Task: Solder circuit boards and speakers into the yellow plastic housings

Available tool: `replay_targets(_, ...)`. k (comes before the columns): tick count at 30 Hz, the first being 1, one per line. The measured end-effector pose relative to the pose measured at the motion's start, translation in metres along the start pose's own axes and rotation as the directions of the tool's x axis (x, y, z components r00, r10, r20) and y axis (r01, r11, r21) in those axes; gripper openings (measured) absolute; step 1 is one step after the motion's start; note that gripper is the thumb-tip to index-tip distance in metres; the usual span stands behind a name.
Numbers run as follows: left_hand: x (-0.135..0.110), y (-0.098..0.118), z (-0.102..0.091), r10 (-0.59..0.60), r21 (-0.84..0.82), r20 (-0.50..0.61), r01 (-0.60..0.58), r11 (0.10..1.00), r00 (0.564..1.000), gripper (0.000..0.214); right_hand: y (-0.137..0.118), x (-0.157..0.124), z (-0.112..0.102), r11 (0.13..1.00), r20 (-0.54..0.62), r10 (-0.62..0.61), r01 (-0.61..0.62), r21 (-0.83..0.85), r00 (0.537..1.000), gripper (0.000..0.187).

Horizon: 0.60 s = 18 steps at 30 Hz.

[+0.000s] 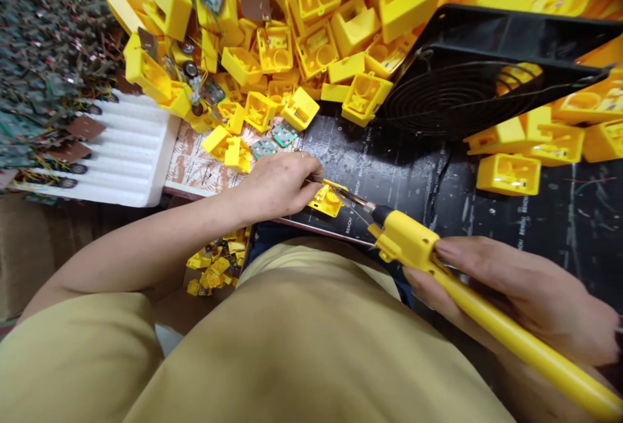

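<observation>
My left hand rests at the middle of the black work mat, pinching a thin dark wire. The wire's end reaches a small yellow plastic housing lying just past my fingertips. My right hand grips the long yellow handle of a soldering iron. The iron's metal tip angles down at the housing, close to the wire. I cannot see exactly where the tip meets the housing.
Heaped yellow housings fill the far side. A black fan grille lies among them. Further left are a white foam tray and a mass of wired circuit boards. Small yellow pieces lie below my left forearm, beside my mustard-coloured lap.
</observation>
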State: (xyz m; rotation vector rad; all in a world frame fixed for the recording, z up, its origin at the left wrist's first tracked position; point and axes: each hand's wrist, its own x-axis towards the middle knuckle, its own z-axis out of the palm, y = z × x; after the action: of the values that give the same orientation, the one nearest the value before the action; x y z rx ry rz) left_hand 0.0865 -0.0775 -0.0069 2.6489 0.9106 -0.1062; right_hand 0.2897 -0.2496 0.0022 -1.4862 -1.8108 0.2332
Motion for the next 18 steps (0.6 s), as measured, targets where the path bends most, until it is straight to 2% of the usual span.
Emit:
replay_targets(3,0.001,0.003,-0.007,-0.032,0.053,0.042,0.03,0.998,0.999,0.026,-0.001,0.006,0.001,0.995,0.045,-0.101,0.101,-0.006,0.994,0.005)
replay_targets(6,0.0,0.002,-0.013,-0.015,0.04,0.103,0.011,0.999,0.995,0.023,0.0,0.008,-0.004,0.997,0.05,-0.067,0.069,-0.045,0.997,0.015)
replay_targets(10,-0.005,-0.001,-0.017,0.04,0.002,0.158,-0.04,0.999,0.987,0.018,0.001,0.006,-0.01,0.986,0.12,-0.145,0.153,-0.059,0.982,0.023)
replay_targets(13,-0.007,0.001,-0.017,0.061,-0.018,0.178,-0.058,0.998,0.982,0.019,0.002,0.007,-0.011,0.972,0.17,-0.212,0.226,-0.066,0.962,0.023)
replay_targets(18,-0.008,0.005,-0.017,0.056,-0.015,0.196,-0.054,0.998,0.979,0.02,0.002,0.011,-0.013,0.962,0.155,-0.26,0.269,-0.041,0.953,0.02)
